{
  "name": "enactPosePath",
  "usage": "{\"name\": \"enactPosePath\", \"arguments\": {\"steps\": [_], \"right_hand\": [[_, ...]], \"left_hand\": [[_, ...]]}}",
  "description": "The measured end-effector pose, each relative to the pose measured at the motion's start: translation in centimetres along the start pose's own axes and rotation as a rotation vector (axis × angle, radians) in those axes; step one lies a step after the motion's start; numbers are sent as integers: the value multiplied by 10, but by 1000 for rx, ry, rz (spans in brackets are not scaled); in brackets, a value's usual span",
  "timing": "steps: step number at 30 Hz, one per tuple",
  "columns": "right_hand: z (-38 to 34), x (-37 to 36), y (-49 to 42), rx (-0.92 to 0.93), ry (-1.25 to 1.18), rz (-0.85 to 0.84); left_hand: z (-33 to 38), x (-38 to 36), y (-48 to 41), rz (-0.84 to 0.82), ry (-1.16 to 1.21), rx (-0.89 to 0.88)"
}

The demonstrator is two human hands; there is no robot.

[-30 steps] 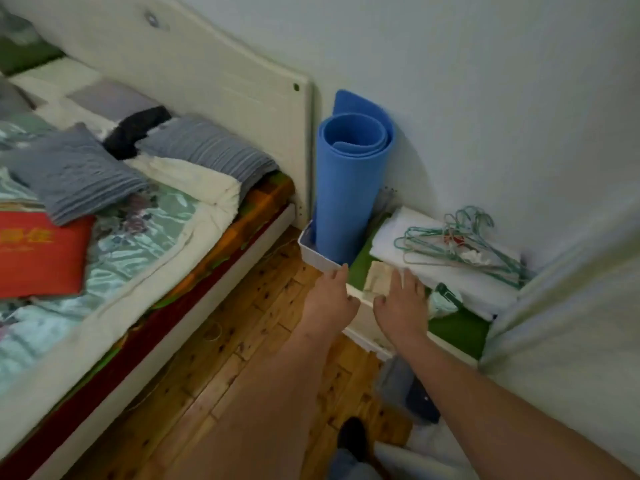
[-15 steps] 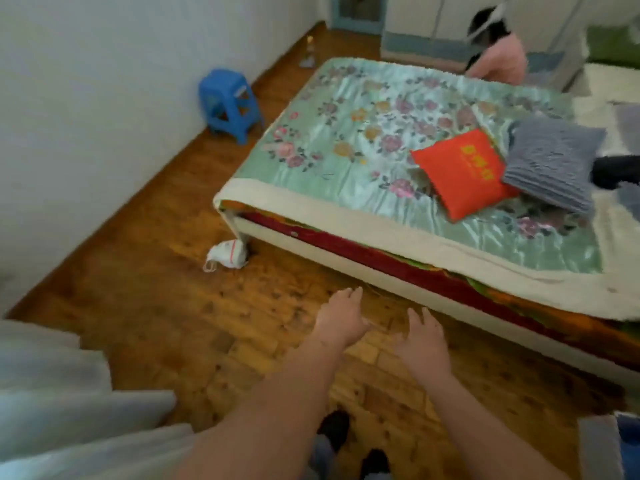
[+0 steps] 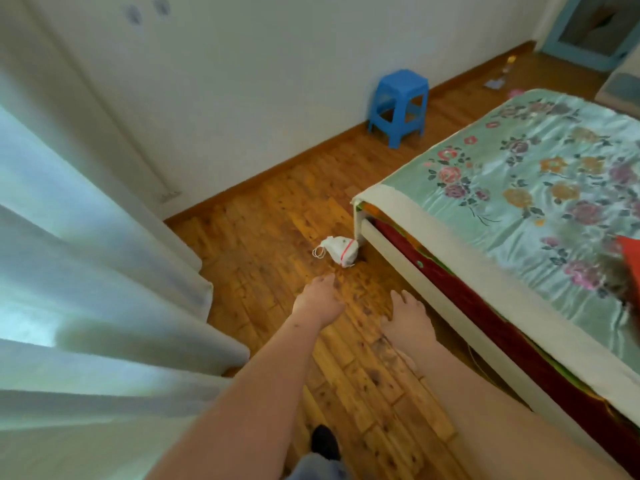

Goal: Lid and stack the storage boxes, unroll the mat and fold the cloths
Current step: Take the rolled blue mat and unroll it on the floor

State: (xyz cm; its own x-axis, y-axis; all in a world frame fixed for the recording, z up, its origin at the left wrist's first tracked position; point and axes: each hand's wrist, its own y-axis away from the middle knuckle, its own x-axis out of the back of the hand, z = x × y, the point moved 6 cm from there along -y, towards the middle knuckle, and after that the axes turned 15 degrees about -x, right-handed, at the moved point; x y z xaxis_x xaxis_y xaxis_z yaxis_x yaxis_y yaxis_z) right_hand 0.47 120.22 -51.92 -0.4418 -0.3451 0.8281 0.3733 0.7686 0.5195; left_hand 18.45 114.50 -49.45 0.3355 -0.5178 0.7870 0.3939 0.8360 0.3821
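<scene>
Left hand [image 3: 318,301] and right hand [image 3: 406,320] open, empty, over the wooden plank floor [image 3: 263,244]; between steps, I reckon, must find the mat

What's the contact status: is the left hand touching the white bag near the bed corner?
Apart. The head view shows bare wooden floor between the left hand and the white bag; the hand holds nothing.

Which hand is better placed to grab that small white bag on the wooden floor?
Left. The open left hand is nearest the small white bag; the right hand, also open, lies farther back beside the floral-covered bed.
</scene>
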Motion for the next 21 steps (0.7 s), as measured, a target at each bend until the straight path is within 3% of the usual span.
{"name": "enactPosePath", "arguments": {"steps": [10,20,21], "right_hand": [[-137,27,-119,144,129,-29],[-270,40,-400,161,111,-138],[-289,33,-456,128,121,-177]], "left_hand": [[-84,86,-112,4,28,72],[-156,162,-391,-5,94,180],[-175,162,-453,-48,105,199]]}}
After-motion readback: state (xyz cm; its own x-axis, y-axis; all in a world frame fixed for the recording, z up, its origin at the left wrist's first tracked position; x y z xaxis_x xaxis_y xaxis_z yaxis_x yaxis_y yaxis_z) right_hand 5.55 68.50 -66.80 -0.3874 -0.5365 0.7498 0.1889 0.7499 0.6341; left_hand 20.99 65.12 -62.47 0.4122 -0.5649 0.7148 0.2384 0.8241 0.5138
